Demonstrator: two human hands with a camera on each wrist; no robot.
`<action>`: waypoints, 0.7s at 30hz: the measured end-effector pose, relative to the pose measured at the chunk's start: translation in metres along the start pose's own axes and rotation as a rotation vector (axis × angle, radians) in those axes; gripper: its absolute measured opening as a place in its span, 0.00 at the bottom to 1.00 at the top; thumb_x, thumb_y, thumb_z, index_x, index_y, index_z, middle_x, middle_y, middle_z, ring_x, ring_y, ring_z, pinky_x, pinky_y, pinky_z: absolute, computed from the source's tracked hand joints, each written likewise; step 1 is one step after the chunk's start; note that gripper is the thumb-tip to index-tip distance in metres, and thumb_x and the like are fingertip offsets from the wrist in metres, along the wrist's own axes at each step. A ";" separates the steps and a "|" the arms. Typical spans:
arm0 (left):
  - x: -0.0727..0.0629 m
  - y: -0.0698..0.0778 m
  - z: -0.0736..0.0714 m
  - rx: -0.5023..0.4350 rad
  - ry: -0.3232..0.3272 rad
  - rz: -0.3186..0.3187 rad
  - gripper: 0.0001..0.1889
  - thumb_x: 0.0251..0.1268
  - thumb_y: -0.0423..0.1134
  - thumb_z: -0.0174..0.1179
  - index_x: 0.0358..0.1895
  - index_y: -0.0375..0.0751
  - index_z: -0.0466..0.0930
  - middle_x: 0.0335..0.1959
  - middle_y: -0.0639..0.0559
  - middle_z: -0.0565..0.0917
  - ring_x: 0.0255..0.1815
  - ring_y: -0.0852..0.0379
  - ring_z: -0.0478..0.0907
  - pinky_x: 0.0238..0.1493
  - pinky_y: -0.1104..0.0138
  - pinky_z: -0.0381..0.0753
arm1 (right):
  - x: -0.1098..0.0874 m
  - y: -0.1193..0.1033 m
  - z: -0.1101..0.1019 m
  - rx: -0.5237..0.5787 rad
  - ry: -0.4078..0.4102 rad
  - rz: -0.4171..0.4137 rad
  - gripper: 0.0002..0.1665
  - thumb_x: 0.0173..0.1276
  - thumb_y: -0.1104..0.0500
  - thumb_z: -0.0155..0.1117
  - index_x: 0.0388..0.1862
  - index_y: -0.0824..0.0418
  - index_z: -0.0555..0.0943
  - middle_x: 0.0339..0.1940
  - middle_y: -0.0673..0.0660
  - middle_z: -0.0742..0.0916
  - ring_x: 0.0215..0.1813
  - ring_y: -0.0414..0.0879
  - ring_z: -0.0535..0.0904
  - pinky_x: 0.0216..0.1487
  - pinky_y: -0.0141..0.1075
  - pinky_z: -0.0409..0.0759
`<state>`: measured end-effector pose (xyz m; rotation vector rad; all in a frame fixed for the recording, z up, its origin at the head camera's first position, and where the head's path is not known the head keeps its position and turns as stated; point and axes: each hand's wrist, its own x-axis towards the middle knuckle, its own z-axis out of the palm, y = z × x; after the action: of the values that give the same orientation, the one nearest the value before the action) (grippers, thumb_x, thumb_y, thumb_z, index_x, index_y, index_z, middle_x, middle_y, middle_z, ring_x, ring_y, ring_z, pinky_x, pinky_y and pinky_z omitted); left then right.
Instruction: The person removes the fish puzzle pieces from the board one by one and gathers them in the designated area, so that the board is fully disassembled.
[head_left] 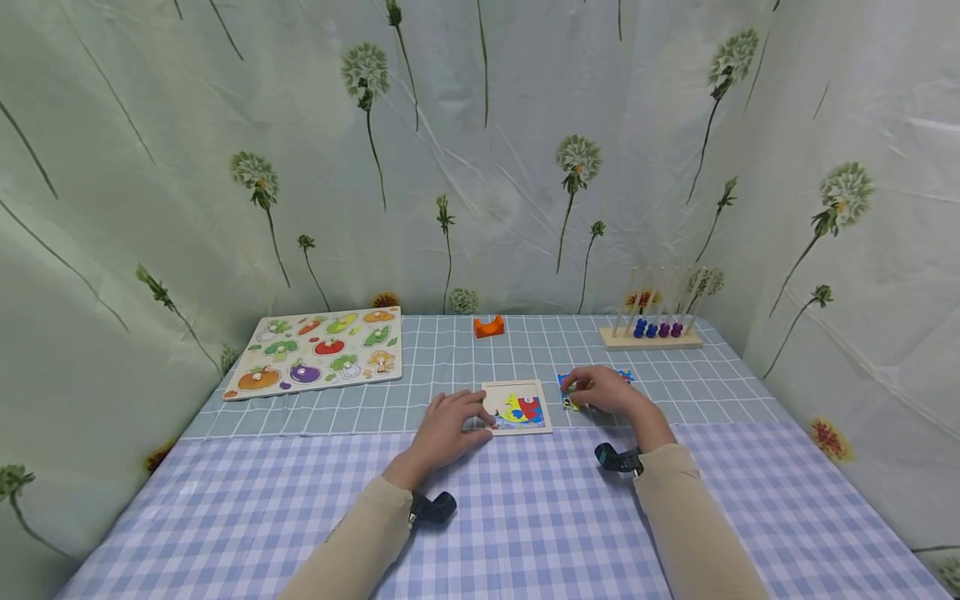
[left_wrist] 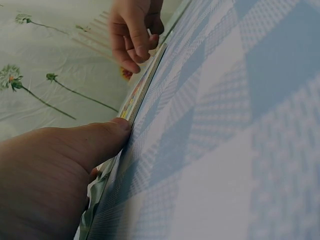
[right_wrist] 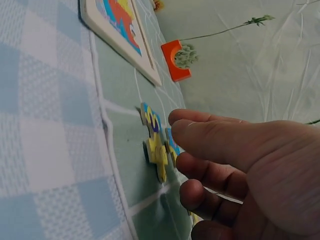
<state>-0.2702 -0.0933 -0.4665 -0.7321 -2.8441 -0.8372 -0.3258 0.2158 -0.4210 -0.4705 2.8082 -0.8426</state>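
Observation:
A square wooden jigsaw tray (head_left: 522,431) with a pale rim holds several joined red, yellow and blue pieces. My left hand (head_left: 450,427) rests along its left side, fingers fairly straight; in the left wrist view the thumb (left_wrist: 112,132) lies against the tray's edge. To the right of the tray, my right hand (head_left: 603,390) hovers over loose yellow and blue jigsaw pieces (right_wrist: 157,152). Its fingers are loosely bent, thumb and index tips close together right beside the pieces, and nothing shows between them. Part of the pile is hidden behind this hand.
A vegetable puzzle board (head_left: 330,348) lies at the back left. An orange arch-shaped block (head_left: 489,327) stands at the back middle. At the back right is a wooden peg stand (head_left: 651,342) with blue and purple beads. A flowered curtain (head_left: 510,200) hangs behind the table.

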 end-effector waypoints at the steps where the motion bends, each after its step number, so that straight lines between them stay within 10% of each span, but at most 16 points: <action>1: 0.000 0.000 0.000 0.000 -0.001 -0.001 0.05 0.64 0.49 0.67 0.41 0.59 0.86 0.72 0.52 0.74 0.77 0.43 0.64 0.78 0.37 0.50 | 0.000 -0.002 0.000 -0.003 0.003 -0.002 0.10 0.68 0.61 0.65 0.47 0.56 0.85 0.40 0.56 0.85 0.39 0.46 0.75 0.37 0.34 0.74; 21: 0.001 0.000 0.000 0.005 -0.004 -0.006 0.05 0.64 0.49 0.66 0.42 0.60 0.86 0.72 0.52 0.74 0.77 0.43 0.64 0.77 0.36 0.50 | 0.009 -0.043 0.025 -0.008 0.025 -0.059 0.13 0.69 0.59 0.66 0.52 0.57 0.84 0.39 0.53 0.84 0.40 0.45 0.76 0.43 0.36 0.79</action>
<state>-0.2707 -0.0926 -0.4663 -0.7267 -2.8524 -0.8301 -0.3174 0.1656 -0.4184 -0.5497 2.8339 -0.8550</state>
